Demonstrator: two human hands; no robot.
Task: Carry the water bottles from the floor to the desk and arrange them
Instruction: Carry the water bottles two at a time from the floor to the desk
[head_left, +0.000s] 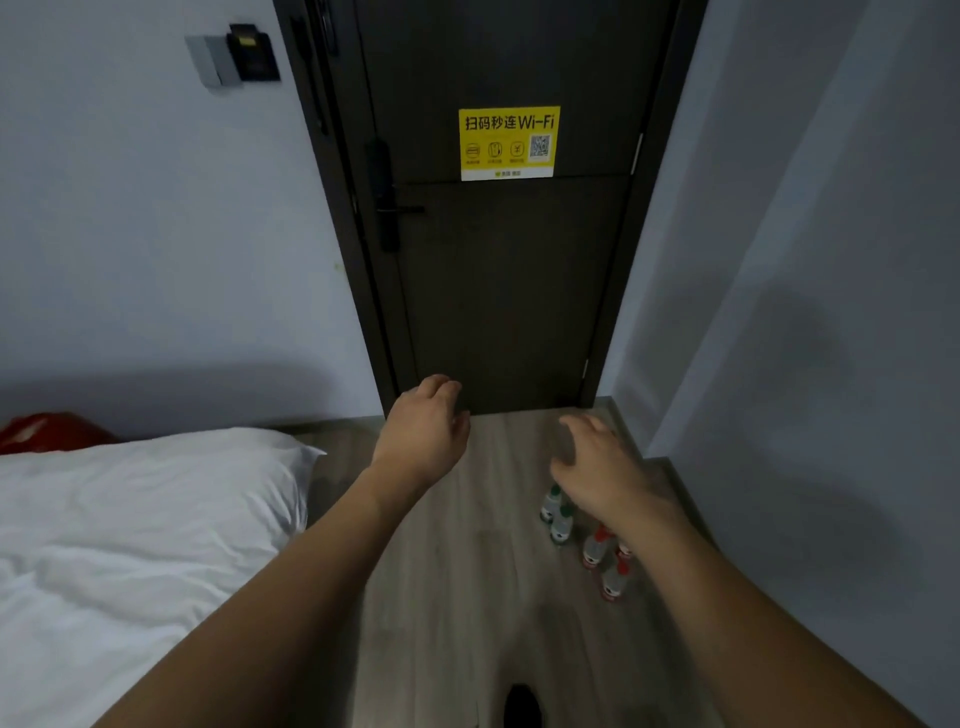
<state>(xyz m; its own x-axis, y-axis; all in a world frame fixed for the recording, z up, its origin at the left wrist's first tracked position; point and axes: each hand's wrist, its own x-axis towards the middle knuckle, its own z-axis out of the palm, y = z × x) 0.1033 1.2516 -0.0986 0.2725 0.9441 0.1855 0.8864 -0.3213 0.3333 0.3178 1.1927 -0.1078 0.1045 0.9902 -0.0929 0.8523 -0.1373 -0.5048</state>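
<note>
Ok, both arms out in front, nothing picked up yet. Left hand hangs w/ fingers loosely curled, holding nothing, up in front of the dark door. Right hand is a bit blurred, fingers look loosely bent and slightly apart, empty too, hovering above the water bottles but well clear of them. Bottles stand upright on the wood floor, to the right, near the right-hand wall, bunched close together: two w/ green caps farther off, approx three w/ red caps and labels nearer, right forearm covers part of the group so exact count is hard to call. They look like small clear plastic bottles, prob full, so I'd guess modest weight each, thin walls that give under a squeeze, smooth and maybe a bit slippery around the label. Best hold, I'd say: wrap round the body just under the shoulder, or pinch the neck below the cap, since necks are stiff and let one hand take two. Packed that tight, grabbing one could tip its neighbours. White bed sits left; desk not in view.
</note>
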